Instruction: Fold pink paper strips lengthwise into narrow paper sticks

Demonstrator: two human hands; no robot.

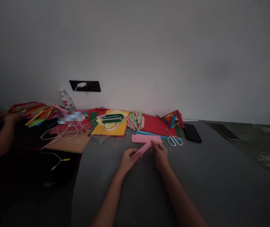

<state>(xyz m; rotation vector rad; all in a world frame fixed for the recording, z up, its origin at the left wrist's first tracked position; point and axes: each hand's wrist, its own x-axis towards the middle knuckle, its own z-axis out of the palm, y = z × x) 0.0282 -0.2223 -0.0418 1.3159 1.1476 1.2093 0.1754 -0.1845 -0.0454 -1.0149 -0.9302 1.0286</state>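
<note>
A pink paper strip [144, 148] is held slantwise above the grey table between my two hands. My left hand [129, 159] grips its lower left end, and the fingers of my right hand [159, 152] pinch its upper right end. Just behind it lie more pink paper strips [139, 138], flat on the table. To their right rest scissors [174, 140] with white handles. A red paper sheet [153, 125] is farther back, with a folded red and blue paper shape [174, 119] at its right end.
A black phone [192, 133] lies right of the scissors. Yellow paper [110, 128] bears a tape roll [110, 126] and dark green strips. Pink and green folded strips [136, 120] sit beside it. White cables [61, 135], a bottle [66, 100] and another person's arm [0, 138] are at left.
</note>
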